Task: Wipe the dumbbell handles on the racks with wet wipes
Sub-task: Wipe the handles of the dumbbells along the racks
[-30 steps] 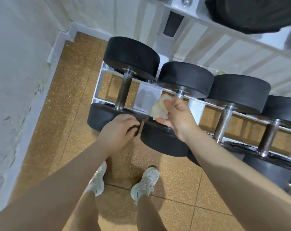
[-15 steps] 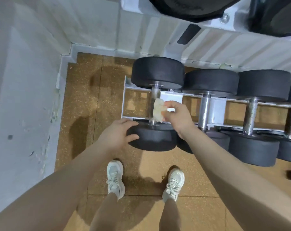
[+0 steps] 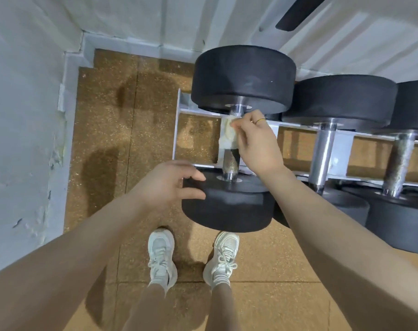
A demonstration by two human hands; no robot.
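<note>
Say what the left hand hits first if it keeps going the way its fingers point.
The left hand points right, its fingers at the near head of the leftmost dumbbell. It looks to be touching that head's rim already, so that comes first; depth is hard to judge from one view.

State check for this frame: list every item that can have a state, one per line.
Wet wipe: crumpled, wrapped against the upper handle.
Leftmost dumbbell: racked, lower part of handle bare.
Right hand: pinches the wipe on the handle.
Left hand: fingers relaxed, touching the near weight head.
Second dumbbell: racked, untouched.
Third dumbbell: racked, untouched.
</note>
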